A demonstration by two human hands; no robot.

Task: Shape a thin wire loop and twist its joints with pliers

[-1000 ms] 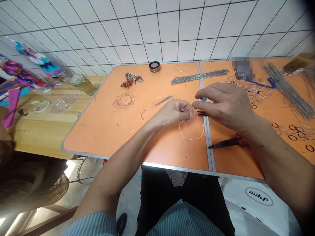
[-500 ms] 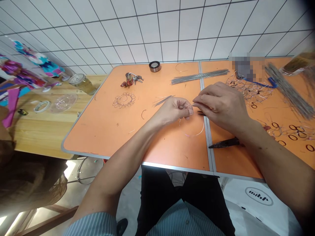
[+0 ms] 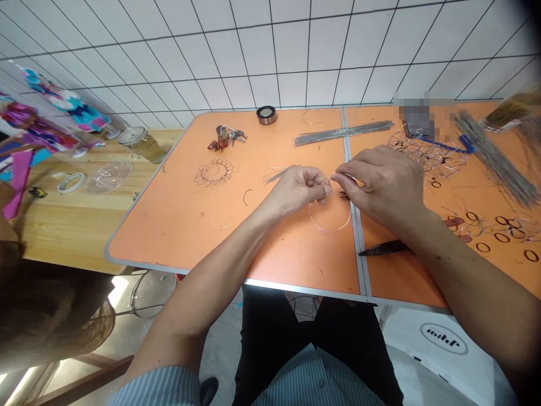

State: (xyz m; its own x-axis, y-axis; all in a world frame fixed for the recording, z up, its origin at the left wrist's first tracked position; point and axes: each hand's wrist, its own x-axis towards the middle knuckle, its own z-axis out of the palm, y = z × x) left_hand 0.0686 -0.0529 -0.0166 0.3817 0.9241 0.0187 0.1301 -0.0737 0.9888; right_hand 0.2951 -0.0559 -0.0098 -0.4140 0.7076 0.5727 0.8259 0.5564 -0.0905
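Needle-nose pliers (image 3: 384, 247) obstruct the way below the right hand (image 3: 382, 189).

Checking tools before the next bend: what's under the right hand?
Beneath the right hand, dark tool tips poke out on the orange table; the rest of that tool is covered. The black pliers lie nearby, their handles hidden under the forearm.

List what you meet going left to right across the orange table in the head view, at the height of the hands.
wire flower, left hand, right hand, small dark wire rings
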